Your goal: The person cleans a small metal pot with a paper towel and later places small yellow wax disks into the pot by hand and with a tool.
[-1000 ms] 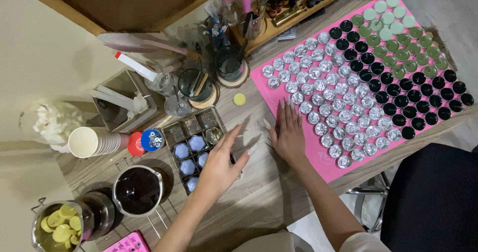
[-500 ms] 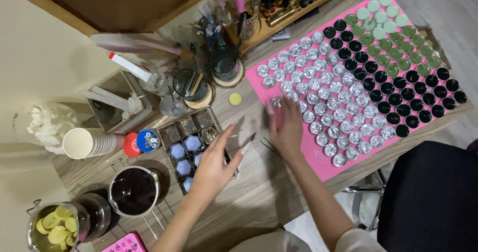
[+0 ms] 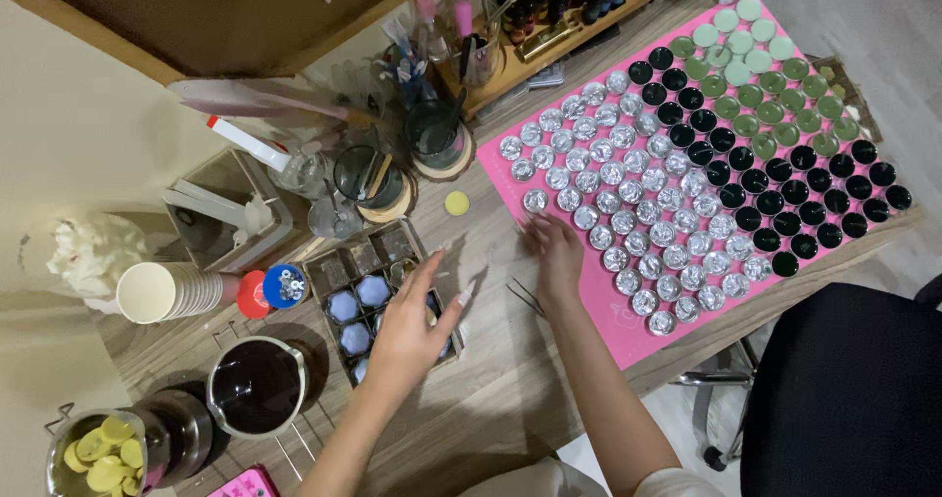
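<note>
Both hands slid toward pink mat (image 3: 628,335) edge.

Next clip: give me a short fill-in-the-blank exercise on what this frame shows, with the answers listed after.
1. The right hand rests at the edge of the ____ mat.
2. The left hand hovers over a tray holding pale ____ pieces.
3. The bowl at the lower left holds ____ discs.
4. On the mat, the silver tins lie to the ____ of the black tins in the picture.

Answers: pink; blue; yellow; left
</note>
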